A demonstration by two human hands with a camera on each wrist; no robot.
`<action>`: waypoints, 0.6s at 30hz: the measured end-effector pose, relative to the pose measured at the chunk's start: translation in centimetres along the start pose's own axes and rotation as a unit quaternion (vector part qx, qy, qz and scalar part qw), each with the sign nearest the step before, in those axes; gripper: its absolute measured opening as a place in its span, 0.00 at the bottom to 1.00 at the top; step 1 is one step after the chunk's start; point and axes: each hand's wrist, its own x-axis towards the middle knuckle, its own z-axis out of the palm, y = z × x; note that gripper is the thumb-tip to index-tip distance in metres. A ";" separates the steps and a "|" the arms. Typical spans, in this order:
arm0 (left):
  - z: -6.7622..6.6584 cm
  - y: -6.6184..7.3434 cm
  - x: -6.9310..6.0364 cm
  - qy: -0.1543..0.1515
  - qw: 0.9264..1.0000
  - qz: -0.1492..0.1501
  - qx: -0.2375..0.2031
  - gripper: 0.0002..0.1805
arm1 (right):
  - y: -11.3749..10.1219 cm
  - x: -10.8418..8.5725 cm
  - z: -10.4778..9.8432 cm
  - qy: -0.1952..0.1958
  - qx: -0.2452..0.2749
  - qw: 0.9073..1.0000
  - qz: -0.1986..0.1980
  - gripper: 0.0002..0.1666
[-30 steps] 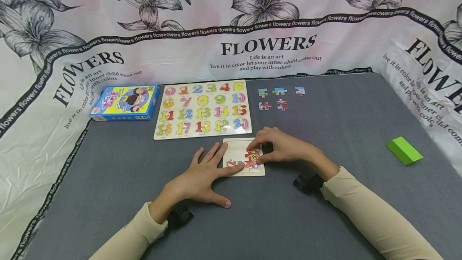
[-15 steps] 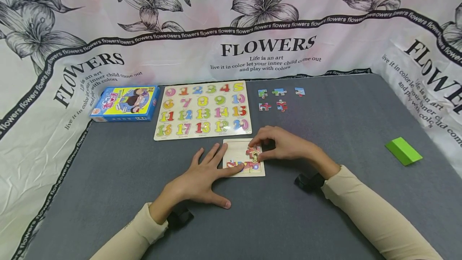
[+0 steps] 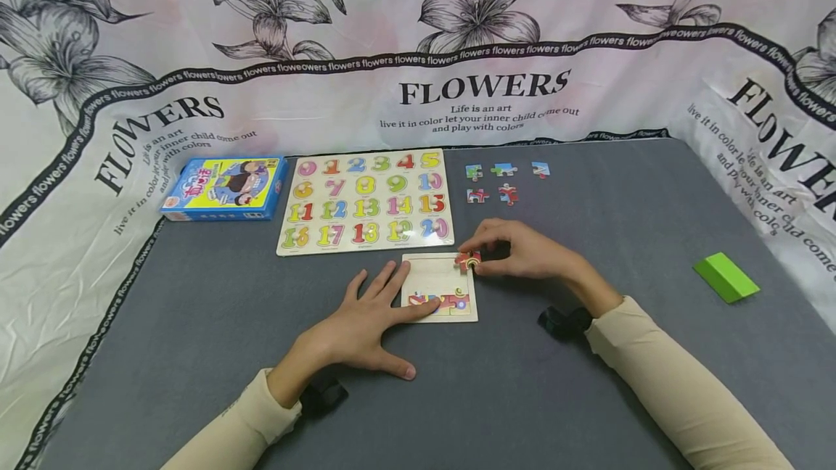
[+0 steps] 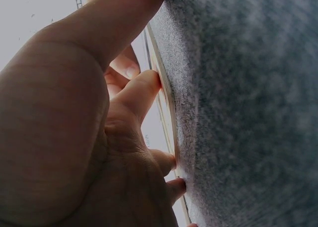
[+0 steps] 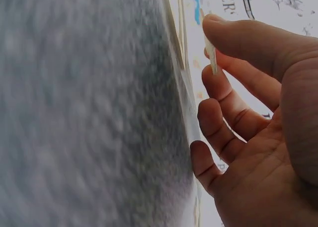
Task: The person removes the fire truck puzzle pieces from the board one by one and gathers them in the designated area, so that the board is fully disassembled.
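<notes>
In the head view a small wooden puzzle tray [image 3: 418,273] lies at the middle of the table, with joined jigsaw pieces [image 3: 453,303] along its near edge. My left hand [image 3: 367,325] is spread flat, its index finger resting over the tray's lower left and the pieces there. With thumb and fingers my right hand [image 3: 525,252] pinches a red jigsaw piece [image 3: 467,260] with a yellow ring, at the tray's upper right corner. That piece [image 5: 211,50] shows edge-on between the fingertips in the right wrist view, lifted off the tray.
Behind the tray lies a number board [image 3: 366,198]. Several loose jigsaw pieces [image 3: 503,170] sit to its right on the grey table [image 3: 215,296]. A blue and yellow box [image 3: 225,187] stands at back left, a green block [image 3: 726,277] at far right.
My right hand has drawn the red piece up from its place above the bottom row and moved it away toward the tray's far right corner. The left hand stays put.
</notes>
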 end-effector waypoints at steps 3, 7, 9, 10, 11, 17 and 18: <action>0.0 0.1 0.0 0.000 1.000 -0.001 -0.001 0.54 | 0.2 -0.2 -0.4 0.005 0.001 1.000 0.010 0.21; 0.0 0.1 0.0 0.000 1.000 -0.001 -0.002 0.54 | 0.5 -0.3 -1.0 0.014 0.000 1.000 0.012 0.21; 0.0 0.1 0.0 0.000 1.000 -0.001 -0.004 0.54 | 0.6 -0.4 -1.4 0.017 -0.004 1.000 0.011 0.22; 0.0 0.1 0.1 0.000 1.000 -0.001 -0.005 0.54 | 0.7 -0.4 -1.5 0.019 -0.006 1.000 0.012 0.22; 0.0 0.1 0.1 0.001 1.000 0.000 -0.006 0.54 | 0.7 -0.5 -1.7 0.021 -0.007 1.000 0.013 0.22; 0.0 0.0 0.0 0.005 1.000 0.003 -0.006 0.54 | 0.9 -1.1 -3.0 0.037 -0.004 0.999 0.024 0.22; 0.0 0.0 -0.1 0.004 1.000 0.002 -0.005 0.54 | 1.0 -1.1 -3.2 0.040 -0.006 0.999 0.029 0.22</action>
